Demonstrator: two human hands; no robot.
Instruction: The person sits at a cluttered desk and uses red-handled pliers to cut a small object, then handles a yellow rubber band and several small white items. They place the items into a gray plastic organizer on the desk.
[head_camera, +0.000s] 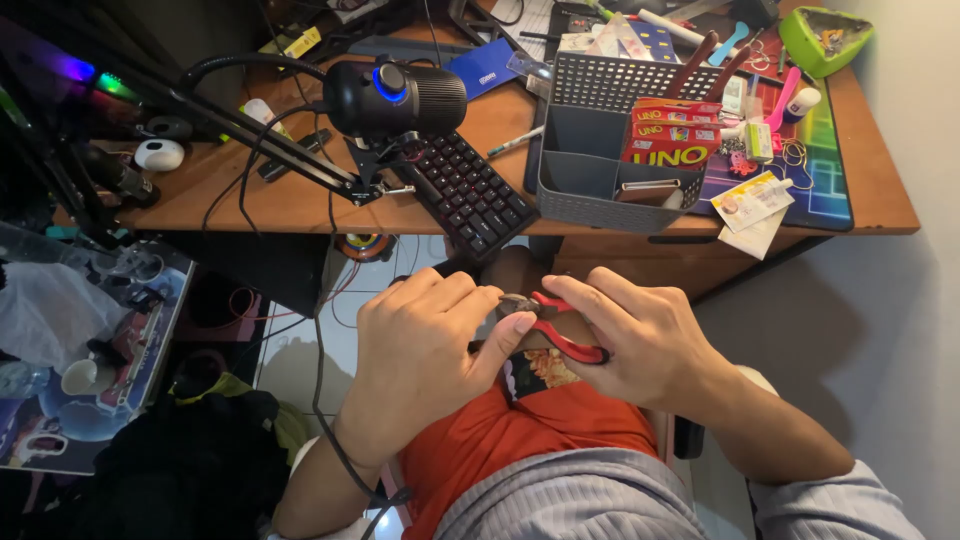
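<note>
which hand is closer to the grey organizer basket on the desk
Right. The right hand, gripping red-handled pliers, sits below the grey organizer basket, almost directly under it. The left hand is also below the desk edge but further to the left, under the black keyboard.

My left hand (420, 345) sits curled over my lap, knuckles up, thumb stretched right so its tip meets the right hand (640, 340). My right hand is closed, fingers bent inward toward the left thumb, wrist angled down to the right. Both forearms run in from the lower corners, elbows apart.
</note>
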